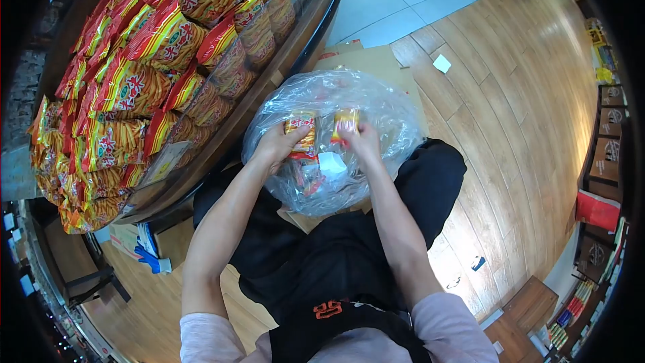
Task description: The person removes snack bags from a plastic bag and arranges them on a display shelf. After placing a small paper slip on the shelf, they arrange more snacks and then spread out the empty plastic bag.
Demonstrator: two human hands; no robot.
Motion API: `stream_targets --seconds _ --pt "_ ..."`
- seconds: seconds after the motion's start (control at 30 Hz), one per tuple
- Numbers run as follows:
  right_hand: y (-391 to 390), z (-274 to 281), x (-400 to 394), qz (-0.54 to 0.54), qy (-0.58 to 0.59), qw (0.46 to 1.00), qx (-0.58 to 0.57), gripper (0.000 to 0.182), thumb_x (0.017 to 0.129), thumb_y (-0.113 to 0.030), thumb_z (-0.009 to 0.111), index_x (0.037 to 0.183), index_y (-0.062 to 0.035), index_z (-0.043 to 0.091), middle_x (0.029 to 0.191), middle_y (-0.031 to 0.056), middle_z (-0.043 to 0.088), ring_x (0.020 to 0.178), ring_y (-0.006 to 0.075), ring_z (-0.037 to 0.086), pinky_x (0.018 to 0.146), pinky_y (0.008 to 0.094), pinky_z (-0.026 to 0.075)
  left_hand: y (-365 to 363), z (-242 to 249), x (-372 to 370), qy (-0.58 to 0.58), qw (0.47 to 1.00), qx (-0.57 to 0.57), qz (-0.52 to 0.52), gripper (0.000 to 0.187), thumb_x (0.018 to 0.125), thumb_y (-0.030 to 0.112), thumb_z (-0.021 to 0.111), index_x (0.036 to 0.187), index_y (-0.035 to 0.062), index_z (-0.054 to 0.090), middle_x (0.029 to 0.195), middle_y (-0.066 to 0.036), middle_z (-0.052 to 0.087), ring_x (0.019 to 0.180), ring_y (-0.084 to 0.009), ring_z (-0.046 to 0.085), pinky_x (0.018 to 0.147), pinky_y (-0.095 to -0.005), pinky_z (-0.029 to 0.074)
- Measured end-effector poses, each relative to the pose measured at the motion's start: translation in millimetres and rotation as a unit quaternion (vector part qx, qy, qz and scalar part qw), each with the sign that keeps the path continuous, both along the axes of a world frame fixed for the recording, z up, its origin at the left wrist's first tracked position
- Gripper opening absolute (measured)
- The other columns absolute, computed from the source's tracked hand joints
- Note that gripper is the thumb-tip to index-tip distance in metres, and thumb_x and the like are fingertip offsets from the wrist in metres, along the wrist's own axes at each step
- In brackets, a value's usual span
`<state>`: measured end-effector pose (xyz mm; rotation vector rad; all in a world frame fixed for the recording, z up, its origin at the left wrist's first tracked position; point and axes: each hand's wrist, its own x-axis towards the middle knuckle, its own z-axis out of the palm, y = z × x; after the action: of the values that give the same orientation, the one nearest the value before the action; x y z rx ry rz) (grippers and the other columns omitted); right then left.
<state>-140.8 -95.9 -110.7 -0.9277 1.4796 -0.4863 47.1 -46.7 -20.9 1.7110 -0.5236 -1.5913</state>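
Note:
Both my hands are over a large clear plastic bag (269, 111) that lies open between my legs on flattened cardboard. My left hand (277, 144) grips a small red and yellow snack packet (302, 129) by its left side, thumb on top. In my right hand (363, 140) is another small yellow and red packet (347, 122), pinched at its lower edge. A white piece of paper (332, 165) lies in the bag just below the two packets, beside something small and red in the plastic.
At the upper left a curved display bin (282, 70) holds several red and yellow snack bags (134, 87). Blue gloves (151, 255) lie at the lower left. A white paper square (441, 64) is on the wooden floor. Shelves and a red box (598, 210) stand far right.

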Motion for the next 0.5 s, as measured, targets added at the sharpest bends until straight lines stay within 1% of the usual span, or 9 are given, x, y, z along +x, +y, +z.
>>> stream_targets --seconds 0.07,0.13,0.23,0.27,0.33,0.37,0.43,0.47,0.5 --pt "36 51 -18 -0.026 -0.15 0.988 -0.017 0.03 0.077 -0.006 0.071 0.104 0.0001 0.058 0.09 0.0054 0.063 0.083 0.0115 0.062 0.072 0.0253 0.051 1 0 0 -0.017 0.999 -0.002 -0.029 0.047 0.087 0.017 0.066 0.121 -0.0075 0.047 0.106 -0.013 0.062 0.088 -0.0152 0.063 0.075 -0.0289 0.053" --pt "58 79 -40 0.02 -0.198 0.978 -0.069 0.032 0.08 -0.005 0.069 0.109 0.001 0.056 0.097 0.0052 0.062 0.088 0.0106 0.06 0.079 0.0251 0.049 1 4 -2 -0.037 0.998 -0.001 -0.058 0.047 0.086 0.018 0.067 0.122 -0.0066 0.048 0.107 -0.011 0.062 0.091 -0.0146 0.062 0.078 -0.0287 0.052" --pt "63 115 -63 0.058 -0.265 0.961 -0.054 0.034 0.08 -0.008 0.071 0.11 0.0014 0.057 0.097 0.0044 0.06 0.086 0.0097 0.057 0.077 0.0241 0.047 0 11 -5 -0.008 0.997 -0.01 -0.078 0.043 0.085 0.015 0.068 0.119 -0.004 0.051 0.105 -0.009 0.063 0.091 -0.0131 0.062 0.079 -0.0278 0.051" --pt "58 122 -69 0.058 -0.265 0.961 -0.057 0.034 0.08 -0.008 0.071 0.11 0.0014 0.057 0.097 0.0044 0.06 0.086 0.0097 0.057 0.077 0.0241 0.047 1 9 -6 0.025 0.993 -0.019 -0.113 0.041 0.087 0.018 0.066 0.119 -0.0028 0.052 0.105 -0.008 0.064 0.091 -0.0122 0.062 0.079 -0.0272 0.051" --pt "42 133 -76 0.228 -0.248 0.938 -0.08 0.029 0.083 -0.012 0.07 0.108 -0.0005 0.06 0.098 0.0037 0.061 0.083 0.0093 0.055 0.074 0.024 0.046 2 13 -10 0.059 0.987 -0.031 -0.147 0.038 0.088 0.02 0.064 0.118 -0.0016 0.053 0.104 -0.007 0.064 0.091 -0.0113 0.062 0.08 -0.0266 0.051" --pt "33 137 -72 0.273 -0.191 0.932 -0.142 0.026 0.084 -0.016 0.069 0.104 -0.0008 0.062 0.092 0.0044 0.062 0.078 0.0094 0.054 0.07 0.0259 0.045 3 17 -15 0.087 0.983 -0.03 -0.156 0.036 0.091 0.024 0.06 0.117 -0.0007 0.054 0.104 -0.006 0.064 0.091 -0.0108 0.062 0.081 -0.0266 0.051" --pt "22 136 -62 0.271 -0.147 0.938 -0.157 0.028 0.083 -0.018 0.069 0.104 -0.0005 0.062 0.087 0.006 0.062 0.076 0.0099 0.054 0.068 0.0269 0.045 5 21 -22 0.141 0.975 -0.016 -0.171 0.039 0.097 0.032 0.048 0.121 0.0009 0.052 0.108 -0.007 0.063 0.093 -0.0121 0.062 0.084 -0.028 0.05" --pt "18 134 -57 0.269 -0.105 0.943 -0.169 0.029 0.083 -0.019 0.068 0.103 -0.0001 0.062 0.082 0.0075 0.062 0.074 0.0104 0.054 0.066 0.0278 0.045 8 25 -27 0.139 0.975 -0.02 -0.173 0.039 0.097 0.032 0.048 0.121 0.0009 0.052 0.108 -0.007 0.063 0.093 -0.0121 0.062 0.084 -0.028 0.05" --pt "15 128 -53 0.252 -0.125 0.936 -0.213 0.03 0.08 -0.02 0.07 0.101 0.0003 0.061 0.076 0.0095 0.061 0.07 0.0132 0.056 0.064 0.0294 0.045 10 32 -32 0.195 0.971 -0.031 -0.137 0.038 0.098 0.03 0.046 0.123 0.0013 0.05 0.111 -0.008 0.061 0.095 -0.0132 0.061 0.085 -0.0287 0.05"
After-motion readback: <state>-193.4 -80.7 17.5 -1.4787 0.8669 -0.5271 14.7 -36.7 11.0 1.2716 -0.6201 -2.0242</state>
